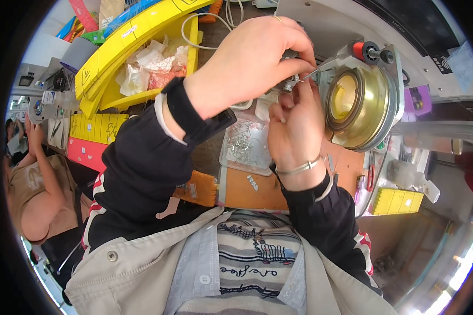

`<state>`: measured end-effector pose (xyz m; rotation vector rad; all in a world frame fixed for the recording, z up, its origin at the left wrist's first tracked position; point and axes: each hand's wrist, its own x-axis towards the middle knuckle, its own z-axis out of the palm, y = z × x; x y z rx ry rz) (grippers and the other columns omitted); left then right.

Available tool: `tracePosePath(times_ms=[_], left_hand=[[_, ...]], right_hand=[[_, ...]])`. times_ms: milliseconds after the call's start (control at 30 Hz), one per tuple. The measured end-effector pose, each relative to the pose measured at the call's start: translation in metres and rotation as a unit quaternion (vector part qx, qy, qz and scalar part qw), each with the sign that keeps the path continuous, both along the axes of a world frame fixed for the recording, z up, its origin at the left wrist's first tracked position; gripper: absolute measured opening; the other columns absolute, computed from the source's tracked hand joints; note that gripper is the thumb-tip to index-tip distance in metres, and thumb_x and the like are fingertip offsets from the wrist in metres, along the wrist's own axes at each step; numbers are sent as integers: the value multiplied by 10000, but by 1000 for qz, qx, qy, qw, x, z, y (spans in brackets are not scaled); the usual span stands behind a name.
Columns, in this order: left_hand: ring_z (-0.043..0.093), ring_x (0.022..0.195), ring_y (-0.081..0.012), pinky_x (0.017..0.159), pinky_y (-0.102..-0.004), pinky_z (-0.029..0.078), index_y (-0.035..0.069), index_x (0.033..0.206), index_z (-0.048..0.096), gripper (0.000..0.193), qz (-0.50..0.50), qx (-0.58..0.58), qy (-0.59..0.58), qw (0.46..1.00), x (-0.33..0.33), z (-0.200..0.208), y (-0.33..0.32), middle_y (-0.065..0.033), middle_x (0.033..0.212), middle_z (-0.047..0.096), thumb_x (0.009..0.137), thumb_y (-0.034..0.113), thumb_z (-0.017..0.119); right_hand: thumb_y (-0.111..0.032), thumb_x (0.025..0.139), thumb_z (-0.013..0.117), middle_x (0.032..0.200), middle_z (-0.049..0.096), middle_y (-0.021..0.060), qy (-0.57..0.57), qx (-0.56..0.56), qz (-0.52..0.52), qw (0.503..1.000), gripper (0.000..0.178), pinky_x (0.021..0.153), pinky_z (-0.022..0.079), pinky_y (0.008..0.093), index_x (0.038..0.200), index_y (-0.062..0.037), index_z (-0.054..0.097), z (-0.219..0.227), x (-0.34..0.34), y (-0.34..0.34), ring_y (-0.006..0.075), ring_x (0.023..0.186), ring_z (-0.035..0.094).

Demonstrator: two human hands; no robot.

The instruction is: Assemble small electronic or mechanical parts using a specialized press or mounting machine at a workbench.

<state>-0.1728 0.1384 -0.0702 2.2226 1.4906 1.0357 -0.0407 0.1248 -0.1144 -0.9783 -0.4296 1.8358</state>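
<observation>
Thin metal pin [310, 74] at upper centre of frame, at the finger ends of left hand [260, 59] above and right hand [299, 123] below; neither clearly nearer; long axis slants toward upper right, tip end unclear; fingers bunched close, can't tell which pinch it.

A small, shiny silver-coloured metal part [290, 83], partly hidden, sits between the left hand [255, 60] and right hand [299, 123].

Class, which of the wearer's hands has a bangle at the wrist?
The right hand, with a silver bangle; the left hand has a black strap instead.
</observation>
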Motion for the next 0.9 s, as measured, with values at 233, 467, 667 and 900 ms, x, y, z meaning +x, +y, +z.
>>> tracePosePath(times_ms=[233, 467, 667, 900], left_hand=[[628, 835, -231, 701, -344, 497, 78, 918, 755, 189, 41, 288, 82, 953, 0, 15, -57, -42, 959, 677, 733, 113, 741], [618, 808, -203, 638, -300, 465, 97, 1007, 751, 360, -78, 254, 109, 958, 6, 0, -81, -24, 955, 670, 650, 102, 703], [634, 878, -237, 768, -315, 495, 46, 1084, 722, 278, 61, 166, 44, 983, -7, 17, -36, -76, 994, 682, 812, 34, 665], [646, 957, -232, 864, -319, 490, 18, 1081, 709, 259, -25, -100, -100, 990, -15, 14, -6, -99, 1004, 700, 827, 31, 656]], right_hand=[[-305, 1033, 503, 833, 447, -50, 137, -42, 85, 986, 218, 502, 232, 201, 1030, -95, 561, 11, 39, -36, 42, 603, 331], [-208, 1019, 550, 701, 437, -65, 5, -36, 79, 996, 158, 479, 252, 196, 1006, -51, 565, 28, 29, -40, 16, 562, 321], [-207, 1027, 519, 725, 390, -67, -46, -3, 93, 995, 116, 499, 237, 204, 989, -97, 521, -4, 26, -19, 25, 588, 310], [-224, 1030, 508, 746, 437, -59, -33, 22, 53, 998, 147, 498, 264, 197, 1029, -81, 541, -3, 5, 6, 23, 595, 347]])
